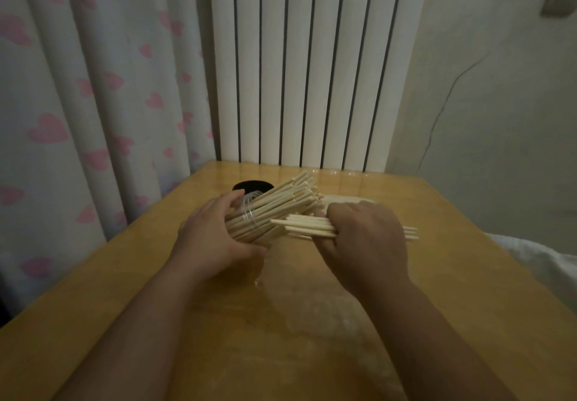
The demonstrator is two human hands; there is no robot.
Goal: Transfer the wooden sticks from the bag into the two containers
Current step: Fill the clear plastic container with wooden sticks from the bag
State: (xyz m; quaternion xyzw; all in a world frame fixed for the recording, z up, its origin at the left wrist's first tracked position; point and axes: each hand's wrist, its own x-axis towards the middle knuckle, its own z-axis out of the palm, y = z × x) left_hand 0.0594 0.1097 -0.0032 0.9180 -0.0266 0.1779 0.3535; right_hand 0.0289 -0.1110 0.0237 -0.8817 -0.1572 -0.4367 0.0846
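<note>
Near the middle of the frame the left grip (215, 232) curls around a clear container (249, 213) that is tipped on its side above the wooden counter (452, 275). A thick bundle of wooden sticks (278, 202) sits in the container, its long axis slanting from the lower left up to the upper right, with the free ends fanned toward the radiator (296, 57). Just right of it, the right grip (365, 235) closes over a smaller bunch of sticks (307, 225). This bunch lies almost level, with its tips pointing left toward the container's bundle and its other ends poking out past the knuckles on the right. A round black opening (253, 185) shows just behind the left fingers; I cannot tell what it belongs to. A curtain (78, 88) with pink hearts hangs at the upper left.
</note>
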